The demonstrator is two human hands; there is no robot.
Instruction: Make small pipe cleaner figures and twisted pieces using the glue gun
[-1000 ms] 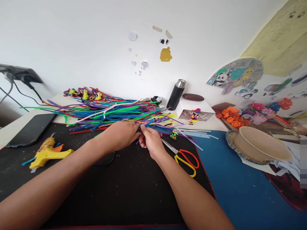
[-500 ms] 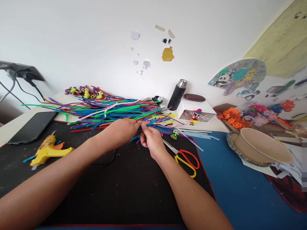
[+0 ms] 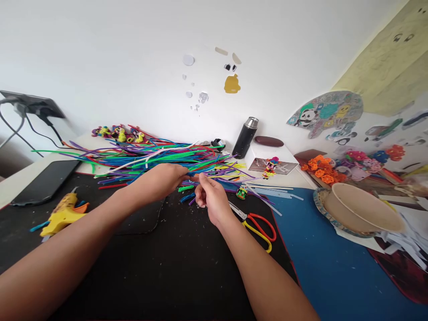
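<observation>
My left hand point(image 3: 167, 176) is closed, its fingertips pinched in front of the pile of pipe cleaners point(image 3: 157, 160). Facing it, my right hand point(image 3: 212, 196) is also closed, with thumb and forefinger pressed together. Between the fingertips shows a short stretch of what looks like an orange pipe cleaner point(image 3: 194, 178); most of it is hidden by the fingers. Short green pieces point(image 3: 185, 188) and blue pieces point(image 3: 187, 197) lie on the black mat just below. Scissors point(image 3: 249, 218) with red and yellow handles rest beside my right wrist.
A yellow glue gun point(image 3: 63, 216) and a black phone point(image 3: 45, 178) lie at left. Behind my right hand are a small green figure point(image 3: 241, 192), a black flask point(image 3: 245, 138) and a white box point(image 3: 272, 165). A beige bowl point(image 3: 364, 209) stands at right.
The view has tilted up slightly. My hands stay together in front of the pile, and the gap between them has widened a little. The green pieces below them now show.
</observation>
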